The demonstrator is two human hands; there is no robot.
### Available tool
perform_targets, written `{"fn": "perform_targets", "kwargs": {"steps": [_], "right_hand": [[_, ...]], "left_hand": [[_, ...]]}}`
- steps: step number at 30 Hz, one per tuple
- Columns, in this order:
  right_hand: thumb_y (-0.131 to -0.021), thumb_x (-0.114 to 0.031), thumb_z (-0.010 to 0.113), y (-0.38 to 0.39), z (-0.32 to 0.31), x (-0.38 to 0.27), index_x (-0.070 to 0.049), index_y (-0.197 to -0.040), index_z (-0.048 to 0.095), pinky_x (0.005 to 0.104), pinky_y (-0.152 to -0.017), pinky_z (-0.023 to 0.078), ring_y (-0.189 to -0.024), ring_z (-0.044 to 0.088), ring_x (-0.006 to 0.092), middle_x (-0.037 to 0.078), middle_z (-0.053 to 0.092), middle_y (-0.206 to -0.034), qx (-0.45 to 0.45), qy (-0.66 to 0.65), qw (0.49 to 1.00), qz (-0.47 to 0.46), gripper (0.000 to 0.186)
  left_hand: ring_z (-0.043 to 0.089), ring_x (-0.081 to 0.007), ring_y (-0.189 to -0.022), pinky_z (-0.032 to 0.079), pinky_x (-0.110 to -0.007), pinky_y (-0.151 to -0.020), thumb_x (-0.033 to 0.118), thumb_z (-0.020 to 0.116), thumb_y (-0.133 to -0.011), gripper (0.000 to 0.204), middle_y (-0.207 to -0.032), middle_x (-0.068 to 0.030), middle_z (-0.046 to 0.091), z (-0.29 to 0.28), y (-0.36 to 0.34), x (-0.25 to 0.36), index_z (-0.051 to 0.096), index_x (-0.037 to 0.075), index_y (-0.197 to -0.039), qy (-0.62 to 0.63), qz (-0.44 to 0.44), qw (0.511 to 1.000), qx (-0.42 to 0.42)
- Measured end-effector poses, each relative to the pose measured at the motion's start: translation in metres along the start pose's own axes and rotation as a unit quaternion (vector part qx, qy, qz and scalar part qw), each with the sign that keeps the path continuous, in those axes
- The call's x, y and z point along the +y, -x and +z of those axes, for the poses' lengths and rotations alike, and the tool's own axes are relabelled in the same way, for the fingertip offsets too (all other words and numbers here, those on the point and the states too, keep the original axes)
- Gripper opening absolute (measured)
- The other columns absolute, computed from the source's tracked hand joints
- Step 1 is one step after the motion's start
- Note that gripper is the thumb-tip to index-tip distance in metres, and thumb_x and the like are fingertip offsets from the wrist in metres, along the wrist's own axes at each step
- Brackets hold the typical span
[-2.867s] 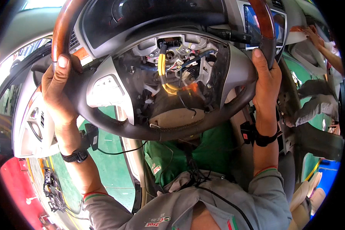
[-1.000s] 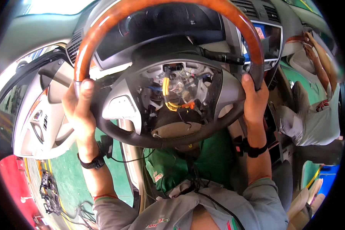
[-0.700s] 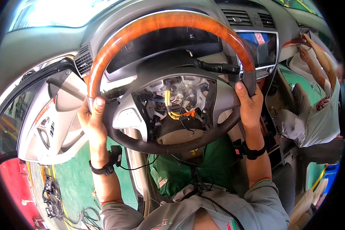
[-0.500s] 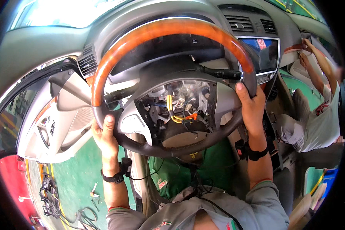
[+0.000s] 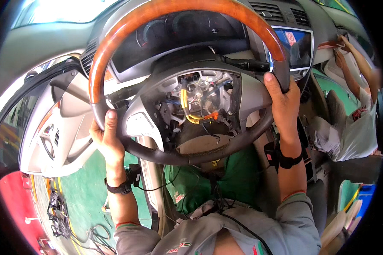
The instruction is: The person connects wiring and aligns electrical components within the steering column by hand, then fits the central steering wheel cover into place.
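- Closest to my camera, a grey short-sleeved shirt (image 5: 242, 225) is filling the lower edge, green cloth trousers (image 5: 244, 178) showing beyond it.
- The left hand (image 5: 110, 142) is grasping the round wood-and-dark-leather steering wheel (image 5: 189, 158) at its lower left, thumb lying along the front, fingers curling behind.
- The right hand (image 5: 284, 104) is gripping the right side, higher up, its fingers wrapping around, partly hidden from me.
- The steering wheel is standing before the person, its open hub exposing yellow-sleeved cables (image 5: 184, 102) and an orange plastic connector (image 5: 211, 116).
- Beyond it, I am seeing a dark instrument panel (image 5: 178, 32) and, to its right, a silver-framed rectangular screen (image 5: 293, 49).
- At left, a beige door (image 5: 72, 127) is hanging open above a green floor (image 5: 83, 195).
- Farther right, a co-worker in a pale shirt (image 5: 359, 136) is reaching both arms forward.
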State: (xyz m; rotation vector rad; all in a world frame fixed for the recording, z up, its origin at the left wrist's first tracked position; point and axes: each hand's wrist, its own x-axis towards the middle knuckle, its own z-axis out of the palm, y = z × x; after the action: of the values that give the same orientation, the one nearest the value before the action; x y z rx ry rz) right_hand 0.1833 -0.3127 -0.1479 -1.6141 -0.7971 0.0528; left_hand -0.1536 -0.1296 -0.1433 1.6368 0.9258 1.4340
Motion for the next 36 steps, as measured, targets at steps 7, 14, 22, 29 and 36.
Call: {"fn": "perform_targets", "kwargs": {"steps": [7,14,22,29,36], "right_hand": [[-0.093,-0.043,0.077,-0.004,0.001,-0.008,0.000,-0.098,0.072,0.0272,-0.065,0.045,-0.070,0.055,0.0087,-0.001,0.063,-0.076,0.013,0.005,0.999,0.029,0.043],[-0.092,-0.044,0.078,0.000,0.002,-0.001,-0.002,-0.098,0.072,0.0256,-0.066,0.044,-0.074,0.055,0.0073,-0.003,0.064,-0.081,0.024,-0.016,0.999,0.045,0.044],[-0.092,-0.047,0.077,0.006,-0.001,0.019,0.000,-0.099,0.071,0.0264,-0.067,0.043,-0.077,0.054,0.0078,-0.002,0.063,-0.083,0.017,-0.027,0.999,0.029,0.047],[-0.092,-0.049,0.077,0.009,0.002,0.007,-0.002,-0.098,0.071,0.0256,-0.067,0.042,-0.075,0.052,0.0077,-0.003,0.060,-0.079,0.052,0.013,0.998,0.025,0.047],[-0.093,-0.049,0.076,0.010,0.002,0.007,-0.002,-0.096,0.071,0.0268,-0.065,0.043,-0.071,0.053,0.0083,-0.002,0.061,-0.078,0.073,0.000,0.997,-0.008,0.047]], "left_hand": [[0.056,-0.0102,-0.073,0.044,-0.025,-0.070,0.040,0.071,-0.097,0.039,-0.082,-0.0002,0.063,0.004,0.011,-0.006,0.064,0.002,-0.096,0.019,0.008,0.999,0.039],[0.057,-0.0098,-0.076,0.044,-0.023,-0.070,0.040,0.076,-0.094,0.042,-0.086,-0.0018,0.065,0.002,0.007,-0.001,0.065,0.000,-0.096,0.044,-0.005,0.999,0.027],[0.053,-0.0090,-0.078,0.040,-0.022,-0.071,0.041,0.074,-0.096,0.043,-0.087,-0.0003,0.063,-0.001,-0.006,0.013,0.065,-0.001,-0.098,0.018,-0.023,0.999,-0.026],[0.057,-0.0121,-0.085,0.045,-0.025,-0.081,0.040,0.073,-0.098,0.045,-0.094,-0.0039,0.066,-0.006,0.011,-0.010,0.065,-0.004,-0.105,-0.002,0.010,0.999,0.033],[0.058,-0.0114,-0.076,0.046,-0.025,-0.072,0.040,0.072,-0.096,0.047,-0.085,-0.0041,0.065,-0.005,0.013,0.001,0.064,-0.006,-0.105,0.000,0.003,0.999,0.034]]}}
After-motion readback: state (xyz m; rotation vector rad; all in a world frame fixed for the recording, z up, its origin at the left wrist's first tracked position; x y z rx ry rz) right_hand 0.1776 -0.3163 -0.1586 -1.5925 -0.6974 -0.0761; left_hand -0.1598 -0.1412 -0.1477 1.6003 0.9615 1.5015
